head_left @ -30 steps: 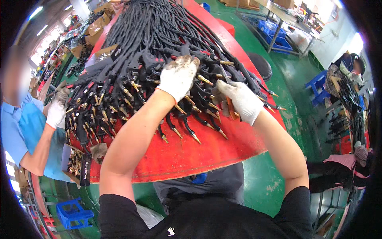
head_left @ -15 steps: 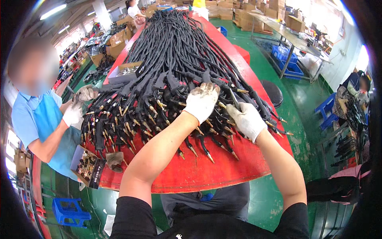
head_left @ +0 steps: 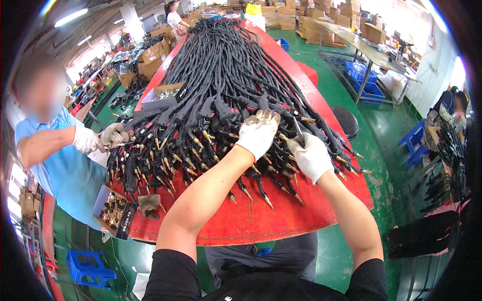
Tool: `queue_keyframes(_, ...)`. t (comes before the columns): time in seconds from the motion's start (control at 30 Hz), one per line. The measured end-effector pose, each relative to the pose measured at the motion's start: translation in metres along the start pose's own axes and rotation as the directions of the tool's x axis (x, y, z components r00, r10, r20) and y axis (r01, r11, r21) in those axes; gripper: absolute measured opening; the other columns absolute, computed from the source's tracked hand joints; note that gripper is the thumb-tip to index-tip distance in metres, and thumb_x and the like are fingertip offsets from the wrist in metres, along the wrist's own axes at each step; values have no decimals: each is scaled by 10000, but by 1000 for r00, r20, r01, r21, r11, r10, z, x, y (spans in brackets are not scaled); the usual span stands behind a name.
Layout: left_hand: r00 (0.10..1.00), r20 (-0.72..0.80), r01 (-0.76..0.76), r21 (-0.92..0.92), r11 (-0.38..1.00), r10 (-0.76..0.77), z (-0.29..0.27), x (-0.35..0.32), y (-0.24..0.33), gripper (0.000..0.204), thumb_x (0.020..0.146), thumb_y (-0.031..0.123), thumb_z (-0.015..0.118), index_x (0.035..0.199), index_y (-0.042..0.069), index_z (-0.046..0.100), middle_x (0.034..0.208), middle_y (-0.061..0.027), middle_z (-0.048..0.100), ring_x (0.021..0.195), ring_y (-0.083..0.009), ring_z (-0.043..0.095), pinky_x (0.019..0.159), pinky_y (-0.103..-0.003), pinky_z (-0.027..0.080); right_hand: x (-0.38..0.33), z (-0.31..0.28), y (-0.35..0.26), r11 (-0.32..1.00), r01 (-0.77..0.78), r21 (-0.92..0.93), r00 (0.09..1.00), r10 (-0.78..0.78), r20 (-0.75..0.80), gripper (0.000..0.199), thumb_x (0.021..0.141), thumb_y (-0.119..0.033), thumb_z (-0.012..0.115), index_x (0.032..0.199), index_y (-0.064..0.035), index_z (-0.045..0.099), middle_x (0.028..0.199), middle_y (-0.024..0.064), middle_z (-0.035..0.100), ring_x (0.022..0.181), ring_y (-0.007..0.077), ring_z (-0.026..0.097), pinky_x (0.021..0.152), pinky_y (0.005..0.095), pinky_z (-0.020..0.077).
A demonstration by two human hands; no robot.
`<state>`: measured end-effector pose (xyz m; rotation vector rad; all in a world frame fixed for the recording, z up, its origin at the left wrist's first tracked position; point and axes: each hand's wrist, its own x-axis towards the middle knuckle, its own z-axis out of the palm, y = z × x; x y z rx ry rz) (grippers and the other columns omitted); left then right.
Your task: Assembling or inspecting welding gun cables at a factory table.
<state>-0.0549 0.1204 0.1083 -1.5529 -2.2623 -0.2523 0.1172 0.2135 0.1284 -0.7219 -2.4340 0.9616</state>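
Note:
A thick spread of black welding torches (head_left: pixel 221 108) lies across the red table, their brass-coloured tips pointing toward me. My left hand (head_left: pixel 258 133), in a soiled white glove, is closed round a torch (head_left: pixel 263 103) near the middle right of the pile; its fingers cover the gripped part. My right hand (head_left: pixel 309 154), also gloved, is closed on a slim grey metal tool (head_left: pixel 298 129) that points up and away from me. The tool's exact kind is unclear. Its end is beside the torches, just right of my left hand.
At left, a co-worker (head_left: pixel 55 150) in blue has gloved hands (head_left: pixel 100 139) at the pile's edge. A box of brass parts (head_left: pixel 113 213) and a grey rag (head_left: pixel 149 205) are at the near left. Another small-parts box (head_left: pixel 163 95) sits farther up. A black stool (head_left: pixel 345 120) stands at right.
The co-worker's hands have come together at the pile's left edge, with one forearm now raised level. My hands keep nearly the same hold, and the view has shifted slightly.

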Motion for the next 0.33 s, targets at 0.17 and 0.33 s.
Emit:
queue_keyframes(0.17,1000,-9,2,-19,1000,-3,-2,0,0,401,885,129,517,1279,90,584,1291,-166,604,1198,-330,590,968,-435,492,2,0,0,991,-46,128,999,48,-6,374,923,-356,581,891,7,664,848,260,670,870,416,658,786,457,499)
queue_keyframes(0.33,995,95,16,0,1000,-16,-7,4,4,409,887,134,526,1291,91,575,1351,-169,570,1229,-313,573,976,-434,489,5,5,12,1000,6,8,1000,-6,-7,387,930,-370,580,904,8,662,861,264,668,875,400,666,786,472,497)
